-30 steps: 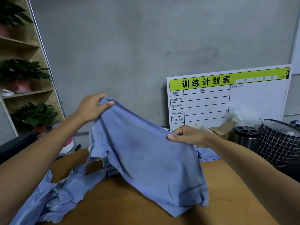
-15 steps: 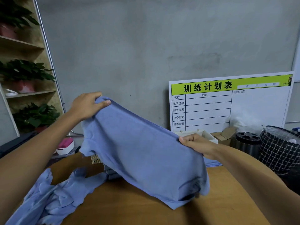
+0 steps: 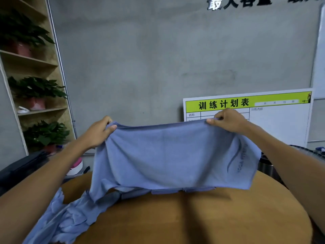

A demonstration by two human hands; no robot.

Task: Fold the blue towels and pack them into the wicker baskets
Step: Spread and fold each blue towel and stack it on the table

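Above table: towel (pinched) between fingers

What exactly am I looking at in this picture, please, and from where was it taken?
No machine is involved: a person works with two bare hands, and a wide-angle camera worn on the head looks forward and down at them. That is why both forearms reach in from the bottom corners.

The left hand and the right hand each pinch a top corner of a blue towel, holding it spread out in the air above a round wooden table. The towel carries a printed logo near its right edge.

On the table, a heap of unfolded blue towels lies at the near left. Behind stand a white board with a green header, leaning against the grey wall, and a shelf with potted plants on the left. No wicker basket shows here.
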